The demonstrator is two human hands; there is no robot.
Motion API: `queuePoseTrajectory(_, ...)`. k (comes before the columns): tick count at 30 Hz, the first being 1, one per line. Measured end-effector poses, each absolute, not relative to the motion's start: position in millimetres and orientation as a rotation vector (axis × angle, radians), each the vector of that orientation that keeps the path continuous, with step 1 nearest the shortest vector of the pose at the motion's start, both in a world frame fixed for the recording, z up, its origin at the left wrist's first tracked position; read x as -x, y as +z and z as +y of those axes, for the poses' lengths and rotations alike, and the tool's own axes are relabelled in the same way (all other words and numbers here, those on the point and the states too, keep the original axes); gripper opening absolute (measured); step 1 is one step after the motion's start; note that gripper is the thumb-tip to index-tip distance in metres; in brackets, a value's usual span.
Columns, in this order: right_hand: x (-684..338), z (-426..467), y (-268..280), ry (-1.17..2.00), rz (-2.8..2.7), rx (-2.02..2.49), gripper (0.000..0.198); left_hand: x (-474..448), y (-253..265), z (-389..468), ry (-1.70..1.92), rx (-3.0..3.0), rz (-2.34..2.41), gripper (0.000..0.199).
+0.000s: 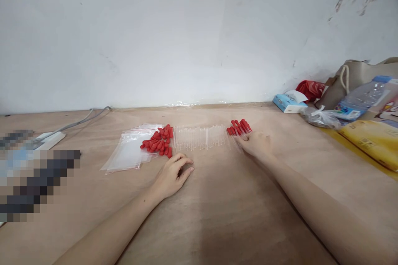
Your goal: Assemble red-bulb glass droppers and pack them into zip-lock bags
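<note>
My left hand (174,174) rests on the wooden table with fingers curved and apart, holding nothing. Just beyond it lies a pile of red rubber bulbs (158,143), partly over clear zip bags (130,149). In the middle, a row of thin clear pipette tubes (200,137) lies side by side. At the row's right end, my right hand (255,143) is closed at the clear stems of several red-bulbed droppers (239,127). Its fingertips are pinched on a dropper there; the fingers partly hide the stems.
A blue tissue pack (289,102), a tied plastic bag (321,116), a plastic bottle (363,97) and a yellow packet (370,143) stand at the right. A grey cable (77,123) runs to a white power strip (51,140) at the left. A white wall (186,41) rises behind the table.
</note>
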State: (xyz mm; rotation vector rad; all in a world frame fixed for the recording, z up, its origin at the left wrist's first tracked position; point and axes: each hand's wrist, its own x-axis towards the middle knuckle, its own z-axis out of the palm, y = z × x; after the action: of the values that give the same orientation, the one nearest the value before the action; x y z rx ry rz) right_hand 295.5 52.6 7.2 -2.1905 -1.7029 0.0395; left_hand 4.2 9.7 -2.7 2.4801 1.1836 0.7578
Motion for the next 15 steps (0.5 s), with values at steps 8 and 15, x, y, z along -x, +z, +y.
queuePoseTrajectory(8, -283.7, 48.8, 7.7, -0.171, -1.711, 2.103, 0.037, -4.1, -1.6, 10.5, 0.755, -2.482, 1.176, 0.015)
queuePoseTrajectory(15, -262.2, 55.6, -0.4, -0.167, -1.835, 2.065, 0.029, -5.5, -2.3, 9.3, 0.755, -2.494, 1.172, 0.016)
